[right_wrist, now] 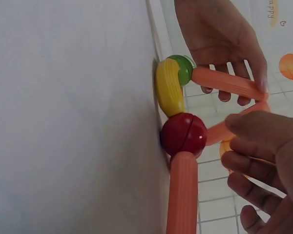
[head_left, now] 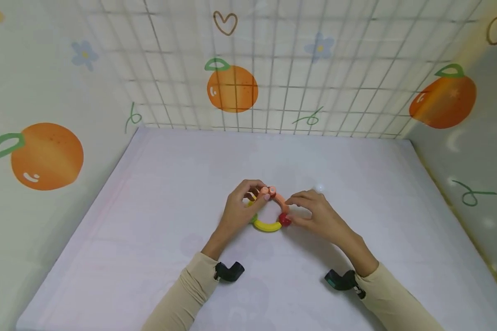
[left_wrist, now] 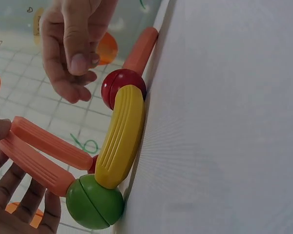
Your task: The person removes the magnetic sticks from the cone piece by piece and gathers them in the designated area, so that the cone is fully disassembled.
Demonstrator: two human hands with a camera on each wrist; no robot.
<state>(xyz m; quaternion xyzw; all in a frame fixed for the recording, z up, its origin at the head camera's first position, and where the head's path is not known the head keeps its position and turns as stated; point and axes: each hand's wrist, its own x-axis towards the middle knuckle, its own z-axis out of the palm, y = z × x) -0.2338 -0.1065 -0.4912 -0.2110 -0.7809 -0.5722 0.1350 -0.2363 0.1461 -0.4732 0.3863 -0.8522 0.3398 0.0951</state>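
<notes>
- The left grip (head_left: 240, 205) pinches the raised ends of two orange rods (left_wrist: 39, 165).
- The right grip (head_left: 316, 212) hangs loosely spread, holding nothing, just beside a red ball (right_wrist: 181, 134).
- A curved yellow rod (left_wrist: 121, 136) links that ball to a green ball (left_wrist: 94, 201).
- The toy ring (head_left: 267, 226) sits on the white bench (head_left: 149, 207), between both hands.
</notes>
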